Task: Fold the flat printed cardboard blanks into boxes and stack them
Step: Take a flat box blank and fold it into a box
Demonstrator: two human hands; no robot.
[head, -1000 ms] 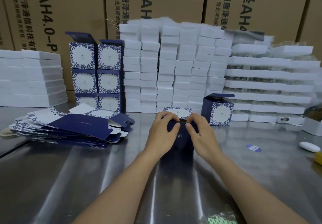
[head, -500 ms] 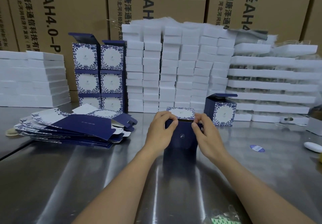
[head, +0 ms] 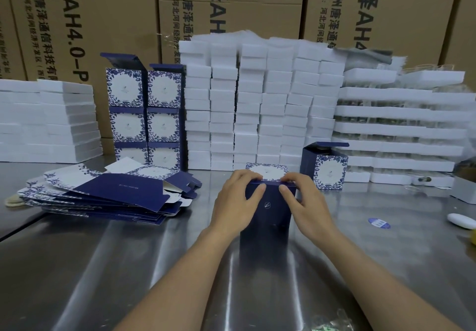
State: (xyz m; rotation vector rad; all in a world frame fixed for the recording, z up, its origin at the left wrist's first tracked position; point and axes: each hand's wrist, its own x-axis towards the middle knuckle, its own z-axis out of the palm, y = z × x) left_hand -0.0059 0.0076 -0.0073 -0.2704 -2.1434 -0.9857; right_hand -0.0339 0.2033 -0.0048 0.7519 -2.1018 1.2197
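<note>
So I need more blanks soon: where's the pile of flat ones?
The flat blanks lie on the steel table, left of both hands, before the stacked printed boxes.

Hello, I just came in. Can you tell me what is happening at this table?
A person is folding printed cardboard into boxes. Both hands, left hand and right hand, hold a dark blue box standing on the metal table, fingers at its top edge. Flat blanks lie in a pile to the left. Finished boxes are stacked behind, and one open box stands to the right.
</note>
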